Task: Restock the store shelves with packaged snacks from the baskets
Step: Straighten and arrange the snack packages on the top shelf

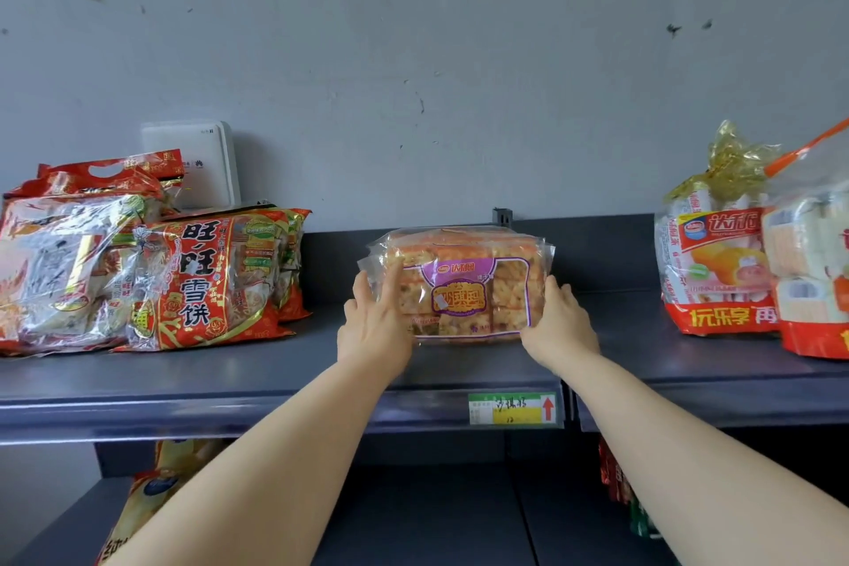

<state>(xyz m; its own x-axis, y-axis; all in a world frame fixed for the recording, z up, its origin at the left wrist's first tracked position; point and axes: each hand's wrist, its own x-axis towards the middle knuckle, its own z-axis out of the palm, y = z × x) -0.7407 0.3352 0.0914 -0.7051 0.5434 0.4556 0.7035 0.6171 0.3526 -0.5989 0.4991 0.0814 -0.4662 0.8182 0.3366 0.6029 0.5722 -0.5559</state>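
1. Snack pack (464,285): clear film, purple label, puffed-rice squares inside. It stands upright with the label facing the camera, mid-span on the top shelf (275,372), set back from the front lip.
2. Its bottom edge sits at the shelf deck. Can't tell if its full weight is down.
3. Left hand (374,326): grips the pack's left end. The thumb lies across the front film and the fingers wrap the side edge. Tight hold on the pack.
4. Right hand (558,322): grips the pack's right end, fingers curled onto the side edge. The thumb is hidden.
5. Both forearms reach up and in from the bottom of the view, one on each side of the pack.
6. Price tag (512,409): green and yellow with a red arrow, on the shelf's front rail just below the pack and slightly right.
7. Left of the pack, well apart: red rice-cracker bag (206,280) leaning back, with a second crinkled bag (69,271) beside it at the far left.
8. White router box (197,161): behind those bags, against the grey wall (413,83).
9. Right of the pack, well apart: cake-roll bag (716,262) with a gold-tied top. A similar bag (813,262) sits in front of it at the frame edge.
10. Lower shelf (436,519): yellow bag (156,487) at the left and a red pack (615,478) at the right, both partly hidden.
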